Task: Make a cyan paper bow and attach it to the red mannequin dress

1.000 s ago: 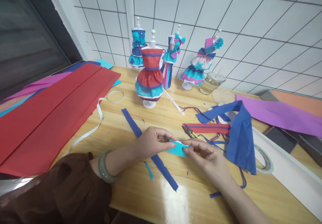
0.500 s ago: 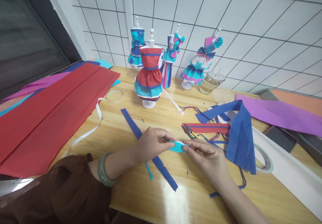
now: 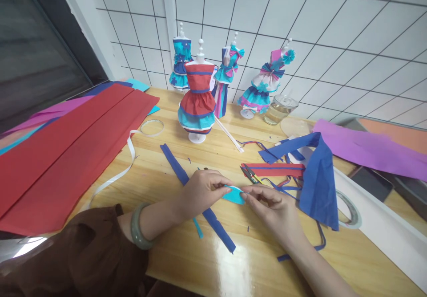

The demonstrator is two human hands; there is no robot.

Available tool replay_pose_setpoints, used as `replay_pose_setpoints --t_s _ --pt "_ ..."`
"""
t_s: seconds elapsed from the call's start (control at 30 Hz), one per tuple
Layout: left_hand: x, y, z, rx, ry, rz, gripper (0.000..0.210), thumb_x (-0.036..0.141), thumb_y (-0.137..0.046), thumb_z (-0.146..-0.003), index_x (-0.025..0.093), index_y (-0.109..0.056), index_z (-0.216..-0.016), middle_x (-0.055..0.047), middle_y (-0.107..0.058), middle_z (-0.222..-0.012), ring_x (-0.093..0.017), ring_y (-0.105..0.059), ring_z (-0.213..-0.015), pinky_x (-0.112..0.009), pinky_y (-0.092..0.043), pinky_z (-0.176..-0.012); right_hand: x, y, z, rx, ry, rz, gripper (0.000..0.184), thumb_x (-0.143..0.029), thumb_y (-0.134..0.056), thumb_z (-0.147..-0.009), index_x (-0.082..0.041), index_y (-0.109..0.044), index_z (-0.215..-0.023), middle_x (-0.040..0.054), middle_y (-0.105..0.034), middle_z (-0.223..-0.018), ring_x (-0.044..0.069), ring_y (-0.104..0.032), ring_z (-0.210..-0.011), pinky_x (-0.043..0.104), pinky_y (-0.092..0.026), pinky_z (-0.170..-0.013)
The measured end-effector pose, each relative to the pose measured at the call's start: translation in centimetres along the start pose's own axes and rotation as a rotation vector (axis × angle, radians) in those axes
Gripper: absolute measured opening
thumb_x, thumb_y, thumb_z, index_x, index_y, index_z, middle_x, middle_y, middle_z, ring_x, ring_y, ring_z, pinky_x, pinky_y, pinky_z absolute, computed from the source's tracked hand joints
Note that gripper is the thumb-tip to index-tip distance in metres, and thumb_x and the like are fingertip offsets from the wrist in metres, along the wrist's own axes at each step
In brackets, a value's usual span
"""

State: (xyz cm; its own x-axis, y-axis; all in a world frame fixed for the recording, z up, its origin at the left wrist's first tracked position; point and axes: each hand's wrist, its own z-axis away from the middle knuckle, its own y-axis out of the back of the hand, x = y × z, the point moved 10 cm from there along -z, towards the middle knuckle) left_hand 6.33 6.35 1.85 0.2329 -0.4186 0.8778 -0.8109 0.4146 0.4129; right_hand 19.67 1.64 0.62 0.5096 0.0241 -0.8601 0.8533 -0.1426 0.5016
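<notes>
White tiled wall (image 3: pixel 310 16), glossy wooden table (image 3: pixel 187 261); dark panel (image 3: pixel 30 34), possibly glass

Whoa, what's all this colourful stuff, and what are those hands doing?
A person is holding a small turquoise piece between both hands: the left hand pinches one end, and the right hand pinches the other. A long blue strip lies on the table, passing beneath the left hand. Nobody is holding the snips; they lie by a red strip. Further back stands a little red and turquoise dress on a white stand.
</notes>
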Motion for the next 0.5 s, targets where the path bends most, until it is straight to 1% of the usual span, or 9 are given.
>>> replay_pose_setpoints --t_s 0.13,0.27,0.33,0.4,0.47,0.5 --pt "-0.19 -0.3 0.01 -0.037 -0.008 -0.058 0.012 0.021 -0.058 -0.073 0.016 -0.068 -0.077 -0.003 -0.063 -0.07 -0.012 -0.055 -0.066 -0.022 -0.042 -0.063 0.47 -0.49 0.04 -0.047 -0.03 -0.037 0.017 -0.031 -0.06 -0.074 -0.017 -0.068 -0.08 0.0025 -0.062 -0.063 0.014 -0.052 -0.054 0.025 -0.041 -0.05" --pt "-0.32 -0.41 -0.03 -0.062 0.004 -0.047 0.011 0.02 -0.057 -0.074 0.015 -0.067 -0.076 -0.003 -0.063 -0.07 -0.012 -0.055 -0.065 -0.022 -0.042 -0.063 0.53 -0.63 -0.01 -0.058 -0.024 -0.076 0.017 -0.032 -0.06 -0.074 -0.017 -0.066 -0.079 0.0006 -0.056 -0.058 0.014 -0.048 -0.054 0.025 -0.039 -0.05" --pt "-0.17 -0.41 -0.08 -0.066 -0.004 -0.027 0.011 0.02 -0.057 -0.074 0.015 -0.066 -0.075 -0.003 -0.063 -0.071 -0.012 -0.056 -0.067 -0.022 -0.043 -0.064 0.36 -0.58 -0.05 -0.053 0.0 -0.104 0.015 -0.032 -0.061 -0.074 -0.017 -0.066 -0.077 0.0013 -0.056 -0.062 0.013 -0.048 -0.055 0.024 -0.039 -0.05" --pt "0.06 -0.33 -0.11 -0.062 -0.021 0.007 0.01 0.02 -0.057 -0.073 0.016 -0.066 -0.075 -0.004 -0.064 -0.077 -0.013 -0.057 -0.073 -0.023 -0.044 -0.07 0.4 -0.65 -0.06 -0.06 0.002 -0.132 0.015 -0.032 -0.062 -0.073 -0.018 -0.065 -0.077 0.0024 -0.057 -0.065 0.014 -0.049 -0.056 0.025 -0.04 -0.051" --pt "-0.04 -0.31 -0.09 -0.065 -0.005 0.054 0.01 0.019 -0.057 -0.073 0.015 -0.066 -0.075 -0.005 -0.066 -0.081 -0.014 -0.058 -0.078 -0.024 -0.044 -0.074 0.76 -0.81 -0.03 -0.078 -0.032 -0.153 0.016 -0.033 -0.061 -0.074 -0.018 -0.065 -0.079 0.0021 -0.057 -0.063 0.014 -0.049 -0.056 0.025 -0.04 -0.051" --pt "-0.32 -0.41 -0.05 -0.076 0.027 0.082 0.01 0.02 -0.057 -0.073 0.015 -0.065 -0.076 -0.005 -0.066 -0.081 -0.014 -0.059 -0.077 -0.024 -0.044 -0.073 0.99 -0.91 0.01 -0.091 -0.056 -0.164 0.017 -0.033 -0.061 -0.074 -0.018 -0.065 -0.079 0.0014 -0.057 -0.06 0.014 -0.049 -0.055 0.026 -0.04 -0.05"
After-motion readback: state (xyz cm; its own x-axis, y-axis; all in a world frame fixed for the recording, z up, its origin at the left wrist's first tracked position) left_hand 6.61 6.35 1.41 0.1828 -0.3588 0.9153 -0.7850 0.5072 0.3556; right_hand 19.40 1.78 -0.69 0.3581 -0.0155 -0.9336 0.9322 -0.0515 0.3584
